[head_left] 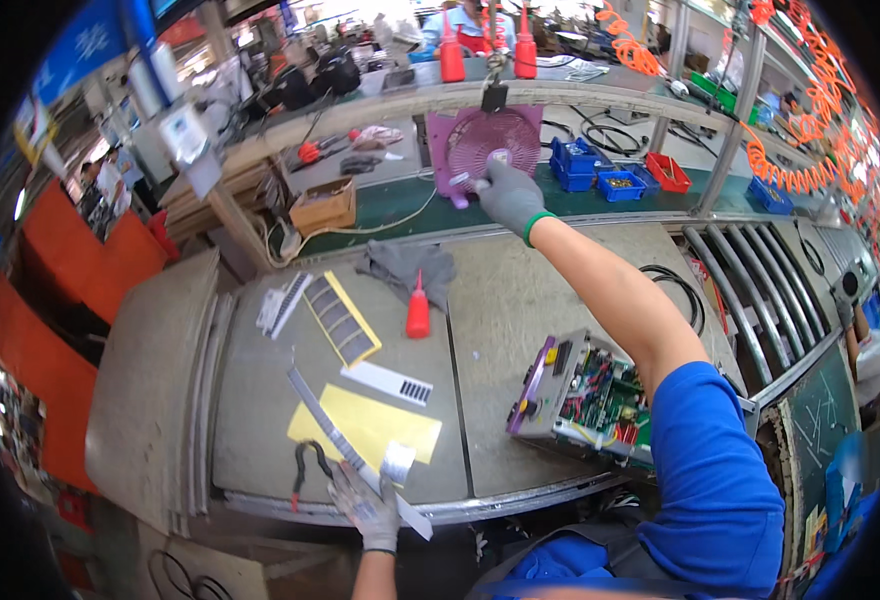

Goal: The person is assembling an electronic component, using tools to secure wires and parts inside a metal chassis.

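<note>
My right hand (508, 196), in a grey glove with a green cuff, reaches far across the bench and touches the front grille of a small pink fan (487, 146). My left hand (368, 503), in a patterned glove, is at the near edge of the bench; it holds a small white label (397, 462) and rests on a long grey strip (342, 442) that lies across a yellow sheet (372, 424). An open electronics unit with a purple side and green circuit boards (588, 396) sits under my right arm.
A red squeeze bottle (418, 308) stands mid-bench beside a grey cloth (407, 268). A yellow-framed grille (341, 318), white label strips (392, 383), a cardboard box (324, 204), blue and red parts bins (610, 172), metal rollers (760, 290) at right, and orange coiled hoses (790, 150) surround the bench.
</note>
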Available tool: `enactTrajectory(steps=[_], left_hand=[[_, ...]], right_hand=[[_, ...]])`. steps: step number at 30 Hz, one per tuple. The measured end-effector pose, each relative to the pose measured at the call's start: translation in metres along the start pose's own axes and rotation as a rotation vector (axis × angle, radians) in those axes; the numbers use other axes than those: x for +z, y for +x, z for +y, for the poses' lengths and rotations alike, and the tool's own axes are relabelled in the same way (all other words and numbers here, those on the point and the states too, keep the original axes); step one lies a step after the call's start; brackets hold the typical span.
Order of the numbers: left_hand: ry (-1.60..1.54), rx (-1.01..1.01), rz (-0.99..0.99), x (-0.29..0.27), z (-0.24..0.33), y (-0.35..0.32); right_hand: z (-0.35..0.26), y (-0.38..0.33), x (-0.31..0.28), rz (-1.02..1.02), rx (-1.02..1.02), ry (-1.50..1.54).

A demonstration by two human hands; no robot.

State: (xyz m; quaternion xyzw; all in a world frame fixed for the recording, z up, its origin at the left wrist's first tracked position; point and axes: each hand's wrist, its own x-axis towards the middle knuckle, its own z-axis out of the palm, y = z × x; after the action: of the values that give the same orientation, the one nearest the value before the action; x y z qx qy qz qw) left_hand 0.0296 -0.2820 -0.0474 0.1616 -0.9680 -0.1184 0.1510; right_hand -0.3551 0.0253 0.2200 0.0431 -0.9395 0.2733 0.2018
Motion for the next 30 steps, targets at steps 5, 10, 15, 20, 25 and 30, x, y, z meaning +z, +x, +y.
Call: enactTrajectory(steps=[5,10,15,20,25,30], left_hand=[[0.015,-0.025,-0.156,-0.011,0.008,0.008],[0.038,-0.046,-0.204,-0.009,0.007,0.009],[0.037,-0.054,-0.212,-0.009,0.008,0.011],[0.050,-0.011,-0.139,-0.005,0.009,0.009],[0.082,-0.054,-0.160,-0.006,0.003,0.012],[0.161,-0.110,-0.060,-0.013,0.070,0.009]], right_hand=[[0.044,0.046,-0.020,0.124,0.210,0.076],[0.048,0.062,-0.027,0.076,0.243,0.101],[0.056,0.066,-0.022,0.067,0.236,0.158],[0.060,0.062,-0.021,0.046,0.281,0.174],[0.057,0.040,-0.054,0.079,0.118,0.230],[0.119,-0.062,-0.178,0.082,-0.383,0.184]])
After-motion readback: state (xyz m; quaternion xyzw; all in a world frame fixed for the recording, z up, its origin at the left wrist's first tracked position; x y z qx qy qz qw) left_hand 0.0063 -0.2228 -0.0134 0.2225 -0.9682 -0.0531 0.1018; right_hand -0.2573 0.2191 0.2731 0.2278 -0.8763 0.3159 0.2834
